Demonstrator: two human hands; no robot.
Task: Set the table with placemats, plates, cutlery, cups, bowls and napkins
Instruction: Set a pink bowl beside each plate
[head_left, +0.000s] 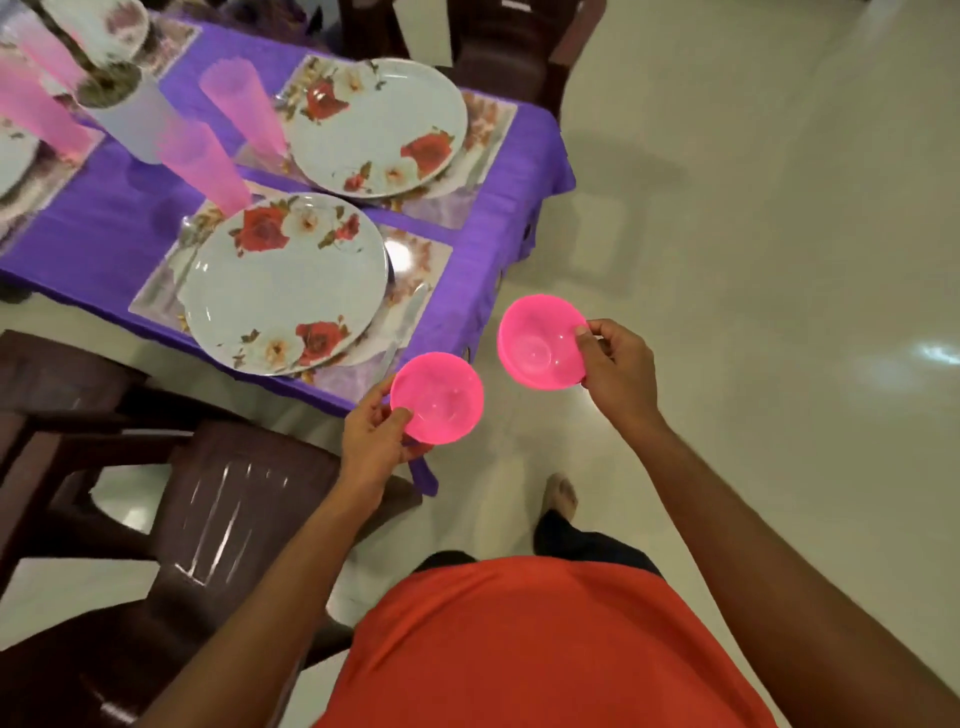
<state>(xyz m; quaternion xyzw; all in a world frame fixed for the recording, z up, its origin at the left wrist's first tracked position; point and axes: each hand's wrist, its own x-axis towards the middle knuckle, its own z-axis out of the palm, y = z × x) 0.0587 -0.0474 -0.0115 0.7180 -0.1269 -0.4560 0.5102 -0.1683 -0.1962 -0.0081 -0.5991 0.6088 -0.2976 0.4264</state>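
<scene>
Pinching rims: left grip (371, 431), lower bowl (441, 397); right grip (618, 364), upper bowl (537, 343).

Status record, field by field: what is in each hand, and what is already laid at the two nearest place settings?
left hand: holds pink bowl by the rim, near the table corner
right hand: holds second pink bowl by the rim, over the floor
near setting: near floral plate on near placemat; near pink cup; knife beside plate
far setting: far floral plate on far placemat; far pink cup
bowls at these settings: none
cover: purple tablecloth
</scene>
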